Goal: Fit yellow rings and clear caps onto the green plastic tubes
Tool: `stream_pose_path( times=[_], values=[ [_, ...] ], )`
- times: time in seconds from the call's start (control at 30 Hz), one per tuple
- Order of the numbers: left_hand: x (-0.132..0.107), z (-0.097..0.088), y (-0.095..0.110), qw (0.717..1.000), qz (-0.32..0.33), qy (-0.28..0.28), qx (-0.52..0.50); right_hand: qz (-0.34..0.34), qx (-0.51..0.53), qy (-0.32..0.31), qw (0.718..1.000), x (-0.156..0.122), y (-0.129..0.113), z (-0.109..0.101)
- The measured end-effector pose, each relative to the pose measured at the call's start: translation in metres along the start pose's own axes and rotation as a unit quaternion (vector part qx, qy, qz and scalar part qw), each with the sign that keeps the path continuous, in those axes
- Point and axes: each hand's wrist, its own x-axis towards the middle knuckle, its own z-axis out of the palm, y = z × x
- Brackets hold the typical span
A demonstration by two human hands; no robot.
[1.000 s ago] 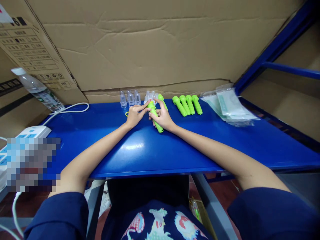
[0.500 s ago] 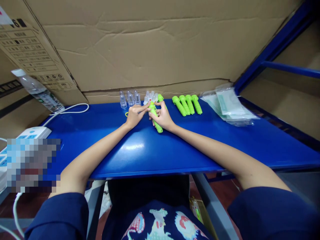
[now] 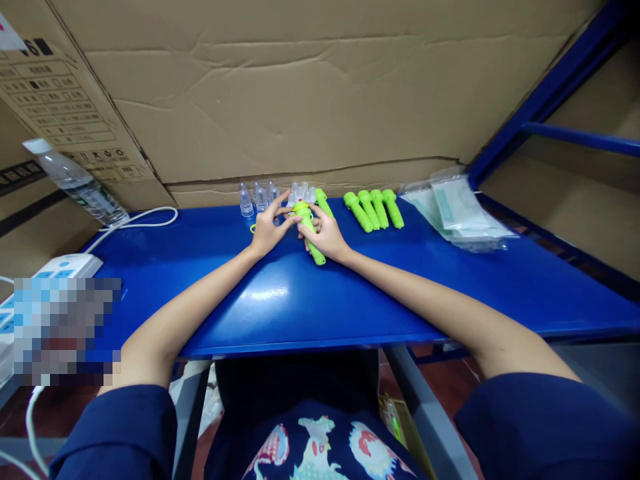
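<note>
My right hand (image 3: 330,235) is wrapped round a lime-green flashlight (image 3: 316,252), its head pointing away from me and its tail toward me. A small red spot shows at the top of its head. My left hand (image 3: 270,230) is at the left of the head, thumb and index finger spread apart, the thumb close to or touching the rim. A yellow-green ring (image 3: 253,229) lies partly hidden beside my left hand. Just behind my right hand lies another green flashlight (image 3: 323,200), partly covered. Small clear plastic pieces (image 3: 304,191) stand behind the held flashlight.
Clear plastic caps (image 3: 246,201) stand at the back left of the blue table (image 3: 300,307). Several green flashlights (image 3: 375,210) lie right of my hands, then plastic bags (image 3: 460,210). A water bottle (image 3: 80,183) and a white power strip (image 3: 55,280) are at left. Cardboard (image 3: 320,100) walls the back.
My left fingers have spread and drawn back from the flashlight's head, uncovering its rim. My right hand holds the flashlight in nearly the same place.
</note>
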Motion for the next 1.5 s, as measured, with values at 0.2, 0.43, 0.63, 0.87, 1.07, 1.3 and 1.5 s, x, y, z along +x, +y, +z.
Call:
stream_pose_path(
  times=[0.2,0.43,0.63,0.87,1.07,1.3,1.5],
  values=[
    [0.0031,0.0026,-0.0065,0.998,0.041,-0.018,0.047,-0.002,0.004,0.031,0.999,-0.0005,-0.0006,0.0008],
    [0.0032,0.0021,-0.0058,0.996,0.043,-0.036,0.073,-0.001,-0.004,0.034,0.999,0.0009,0.0010,-0.0006],
    [0.0035,0.0016,-0.0092,0.995,0.045,-0.042,0.081,-0.004,-0.001,0.024,1.000,0.0001,0.0001,-0.0010],
    [0.0018,0.0027,-0.0091,0.991,0.074,-0.057,0.090,0.001,-0.016,0.032,0.999,0.0009,-0.0010,-0.0024],
    [0.0015,0.0033,-0.0038,0.993,0.040,-0.026,0.107,-0.011,-0.025,0.040,0.999,0.0006,-0.0016,-0.0017],
    [0.0020,0.0028,-0.0021,0.993,0.098,0.016,0.068,-0.042,-0.034,0.027,0.998,-0.0026,-0.0077,-0.0006],
    [0.0020,0.0057,-0.0021,0.992,0.116,0.030,0.032,-0.051,-0.042,0.013,0.998,-0.0027,-0.0071,-0.0019]
  ],
)
